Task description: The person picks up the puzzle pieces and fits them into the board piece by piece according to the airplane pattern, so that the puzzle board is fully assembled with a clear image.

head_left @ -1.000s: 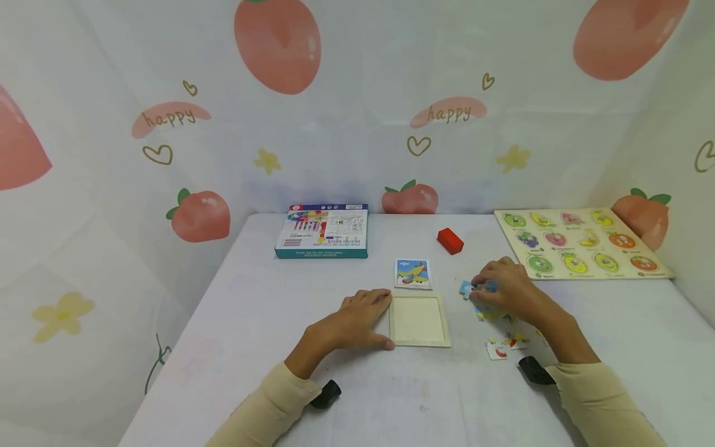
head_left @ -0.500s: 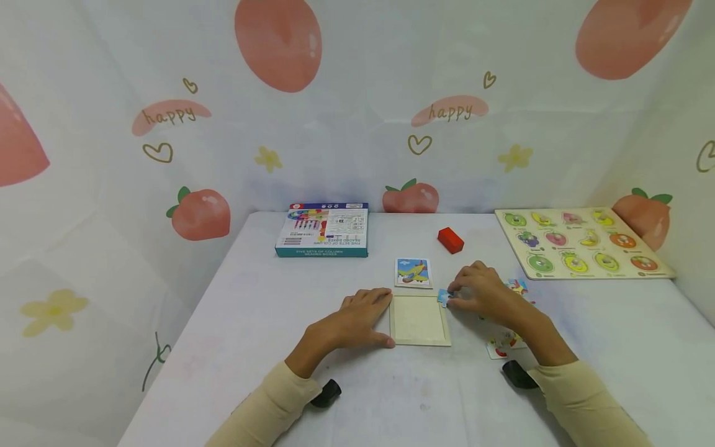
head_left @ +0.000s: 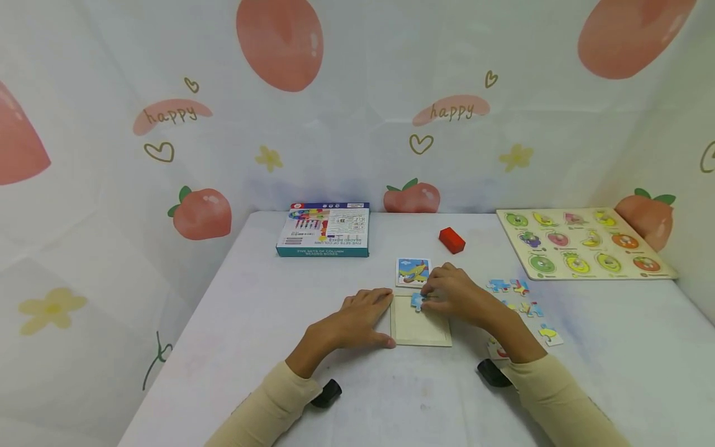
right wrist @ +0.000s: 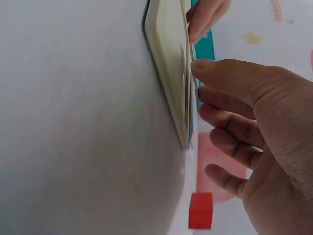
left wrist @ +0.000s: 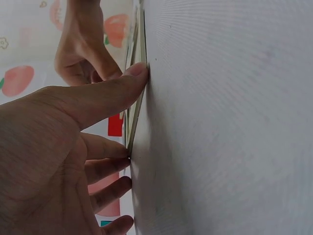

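My right hand [head_left: 455, 294] pinches a blue jigsaw puzzle piece [head_left: 416, 302] between thumb and fingers, over the far part of a pale wooden puzzle tray [head_left: 421, 328]. From the right wrist, the thumb and index fingertips [right wrist: 202, 64] meet at the tray's far side; the piece is mostly hidden there. Along the tray's left edge my left hand [head_left: 357, 318] rests with fingers spread. Its thumb touches the near corner and its index finger the far one, as the left hand [left wrist: 63, 127] shows in its wrist view. A picture card of a yellow airplane [head_left: 413, 272] lies just beyond the tray.
Several loose puzzle pieces [head_left: 530, 308] lie right of the tray, partly behind the right forearm. A red block [head_left: 451, 240] sits beyond the card. A flat box [head_left: 323, 230] lies at the back left, and a fruit puzzle board [head_left: 583, 244] at the back right.
My right hand has moved left from the loose pieces to over the tray, carrying the blue puzzle piece. My left hand has stayed at the tray's left edge.
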The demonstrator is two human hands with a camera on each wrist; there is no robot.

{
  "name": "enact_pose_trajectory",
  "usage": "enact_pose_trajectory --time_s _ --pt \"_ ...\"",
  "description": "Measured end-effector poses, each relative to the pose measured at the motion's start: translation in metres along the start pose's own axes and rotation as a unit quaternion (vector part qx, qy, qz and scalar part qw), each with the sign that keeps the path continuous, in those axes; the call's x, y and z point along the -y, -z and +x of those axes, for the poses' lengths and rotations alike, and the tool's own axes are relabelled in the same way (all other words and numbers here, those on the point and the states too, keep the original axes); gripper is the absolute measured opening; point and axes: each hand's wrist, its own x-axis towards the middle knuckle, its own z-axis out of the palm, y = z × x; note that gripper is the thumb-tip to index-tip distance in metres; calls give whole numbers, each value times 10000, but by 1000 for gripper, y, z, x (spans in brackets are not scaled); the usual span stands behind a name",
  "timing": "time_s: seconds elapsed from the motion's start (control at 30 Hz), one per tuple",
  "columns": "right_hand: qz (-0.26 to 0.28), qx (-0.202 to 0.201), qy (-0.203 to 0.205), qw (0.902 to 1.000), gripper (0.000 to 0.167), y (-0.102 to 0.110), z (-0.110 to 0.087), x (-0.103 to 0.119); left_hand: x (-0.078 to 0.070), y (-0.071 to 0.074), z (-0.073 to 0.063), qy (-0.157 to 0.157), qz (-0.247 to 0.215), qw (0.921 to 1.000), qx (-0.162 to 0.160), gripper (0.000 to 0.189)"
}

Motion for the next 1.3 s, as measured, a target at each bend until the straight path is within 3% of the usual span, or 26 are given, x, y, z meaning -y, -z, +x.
enact_pose_trajectory --time_s 0.23,0.43,1.0,1.3 --pt "9 -161 643 9978 16 -8 9 8 1 0 0 -20 -55 10000 -8 97" --pt "-61 -148 789 9968 16 -11 16 14 0 1 -2 -64 -118 9999 -28 97" --pt "-15 36 391 9992 20 -14 20 17 0 3 -3 -127 -95 9999 -32 95" --pt "-155 -26 233 9996 23 -15 19 18 1 2 -3 -308 -31 9995 -52 84"
